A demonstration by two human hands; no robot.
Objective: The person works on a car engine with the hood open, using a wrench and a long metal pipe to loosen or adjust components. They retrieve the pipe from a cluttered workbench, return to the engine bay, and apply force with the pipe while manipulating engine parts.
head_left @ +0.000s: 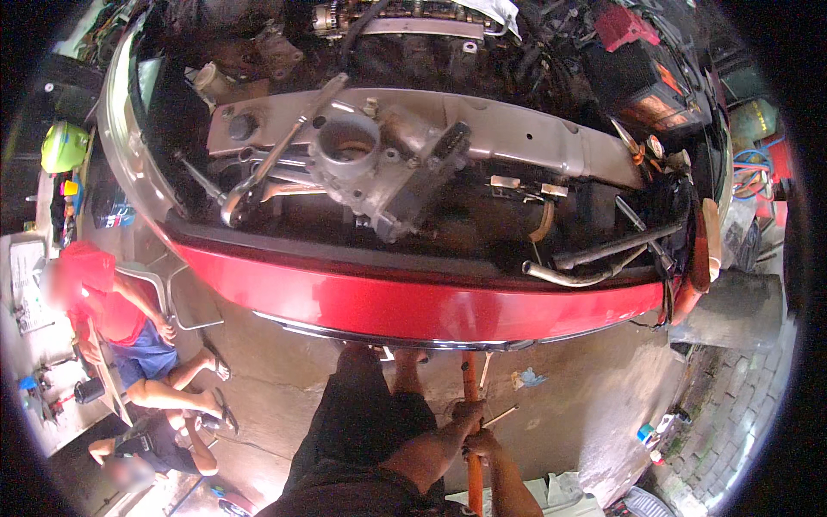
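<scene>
Below the front of a red car bumper (pixel 413 297), a long orange pole (pixel 469 375) runs down toward my body. My left hand (pixel 468 415) is closed around it, the forearm crossing from the left. Just below, my right hand (pixel 482 445) is closed at the same pole; its fingers are partly hidden. A thin pale rod (pixel 501 417) shows beside my hands; whether it is held or lies on the floor I cannot tell. Another thin rod (pixel 486 367) is to the right of the pole. The pole's far end is hidden under the bumper.
A metal throttle body (pixel 349 155), a ratchet (pixel 237 207) and several wrenches rest on the car's front. A bent metal pipe (pixel 573 276) lies at the bumper's right. A battery (pixel 659 86) sits in the engine bay. Two people sit at the left, one in a red shirt (pixel 90 284).
</scene>
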